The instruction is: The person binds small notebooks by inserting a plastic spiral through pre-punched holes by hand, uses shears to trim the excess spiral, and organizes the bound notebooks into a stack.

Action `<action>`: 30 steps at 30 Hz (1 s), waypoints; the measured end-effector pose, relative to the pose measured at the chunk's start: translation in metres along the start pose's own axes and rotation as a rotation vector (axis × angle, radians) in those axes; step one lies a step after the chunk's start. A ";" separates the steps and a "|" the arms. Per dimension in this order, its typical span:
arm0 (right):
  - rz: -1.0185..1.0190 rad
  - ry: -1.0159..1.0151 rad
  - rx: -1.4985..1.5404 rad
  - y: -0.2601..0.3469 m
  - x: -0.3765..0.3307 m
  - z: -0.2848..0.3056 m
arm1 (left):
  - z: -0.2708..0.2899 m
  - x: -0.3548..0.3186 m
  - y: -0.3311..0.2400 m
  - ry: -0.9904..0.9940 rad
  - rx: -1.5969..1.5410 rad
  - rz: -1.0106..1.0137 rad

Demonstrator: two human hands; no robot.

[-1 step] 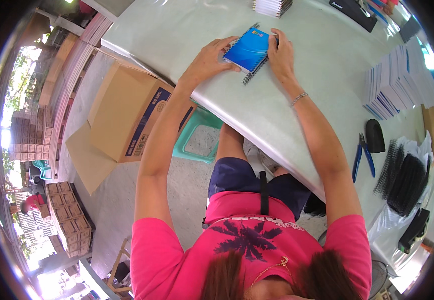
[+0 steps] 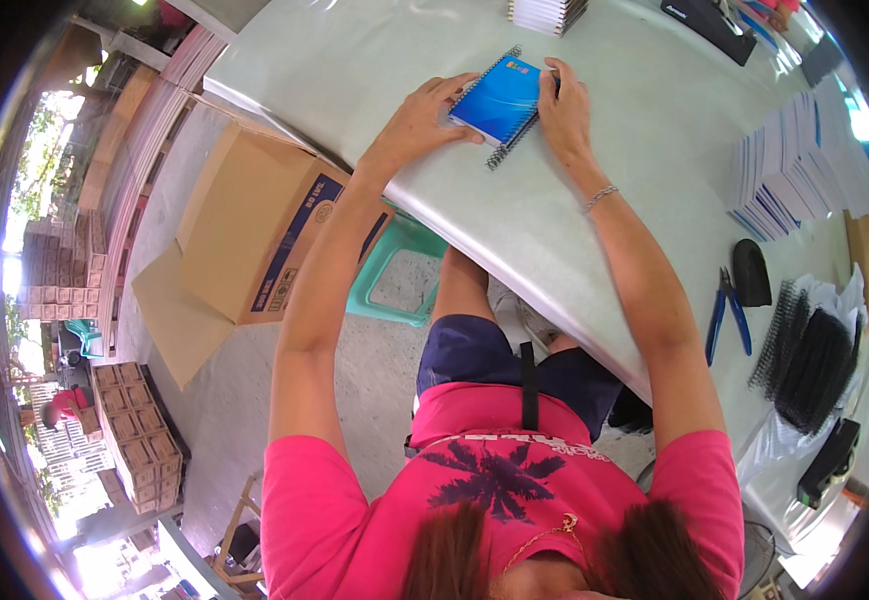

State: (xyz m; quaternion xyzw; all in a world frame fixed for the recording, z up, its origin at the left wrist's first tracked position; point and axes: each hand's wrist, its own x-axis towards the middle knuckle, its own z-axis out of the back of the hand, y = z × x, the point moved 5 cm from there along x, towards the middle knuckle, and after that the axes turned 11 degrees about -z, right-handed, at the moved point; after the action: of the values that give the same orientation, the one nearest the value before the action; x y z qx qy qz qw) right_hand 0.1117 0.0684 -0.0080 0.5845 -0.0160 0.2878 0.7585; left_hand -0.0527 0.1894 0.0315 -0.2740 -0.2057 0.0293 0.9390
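A blue-covered notebook (image 2: 500, 100) lies on the pale table (image 2: 475, 210) in front of me, tilted, with a black wire spiral (image 2: 513, 138) along its near right edge. My left hand (image 2: 417, 122) grips the notebook's left side, fingers on the cover. My right hand (image 2: 565, 112) holds the right side by the spiral; a thin bracelet circles that wrist. Both forearms reach up from my pink shirt.
To the right on the table are a row of stacked notebooks (image 2: 777, 180), blue-handled pliers (image 2: 727, 312), a small black tool (image 2: 752, 272) and a pile of black wire spirals (image 2: 813, 362). A cardboard box (image 2: 265, 230) and green stool (image 2: 395, 275) stand on the floor at left.
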 end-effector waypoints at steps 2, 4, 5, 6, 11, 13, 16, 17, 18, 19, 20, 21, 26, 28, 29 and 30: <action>0.003 0.006 0.000 0.001 0.000 -0.001 | 0.000 -0.003 0.001 -0.011 0.018 -0.006; 0.013 0.004 -0.011 0.000 0.001 -0.001 | 0.000 -0.003 0.000 -0.025 0.030 -0.011; 0.015 -0.001 -0.012 -0.001 0.002 -0.001 | 0.000 -0.004 0.000 -0.032 0.036 -0.013; 0.018 -0.004 -0.012 -0.001 0.002 -0.001 | 0.000 -0.005 0.000 -0.040 0.028 -0.009; -0.005 0.003 -0.006 0.002 0.000 -0.001 | 0.000 -0.008 -0.002 -0.048 0.005 0.011; -0.001 0.006 -0.012 0.001 0.001 0.000 | 0.001 -0.009 -0.001 -0.047 -0.020 0.033; -0.074 0.061 -0.062 -0.004 0.002 0.000 | 0.002 -0.009 0.001 -0.056 -0.055 0.062; -0.051 0.043 -0.049 -0.003 0.003 0.001 | 0.002 -0.009 0.002 -0.060 -0.066 0.070; -0.028 0.026 -0.036 -0.001 0.002 0.001 | 0.002 -0.008 0.001 -0.057 -0.064 0.076; -0.005 0.009 -0.024 0.000 0.001 0.001 | 0.001 -0.008 0.001 -0.054 -0.063 0.083; -0.012 0.015 -0.024 0.000 0.001 0.002 | 0.001 -0.007 0.000 -0.051 -0.061 0.089; -0.018 0.024 -0.021 0.000 0.001 0.002 | 0.001 -0.008 0.001 -0.054 -0.060 0.088; -0.015 0.023 -0.030 -0.001 0.003 0.002 | 0.000 -0.008 0.001 -0.062 -0.051 0.070; -0.017 0.023 -0.030 -0.002 0.003 0.001 | 0.000 -0.007 0.002 -0.061 -0.042 0.073; -0.022 0.027 -0.034 -0.003 0.003 0.001 | 0.000 -0.007 0.003 -0.060 -0.038 0.075; -0.027 0.031 -0.037 -0.002 0.003 0.001 | 0.000 -0.007 0.003 -0.056 -0.037 0.074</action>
State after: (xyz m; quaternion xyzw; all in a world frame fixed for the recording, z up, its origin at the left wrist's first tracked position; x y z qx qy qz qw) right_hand 0.1158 0.0681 -0.0085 0.5661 -0.0014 0.2863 0.7731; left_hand -0.0584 0.1911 0.0271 -0.2976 -0.2224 0.0677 0.9259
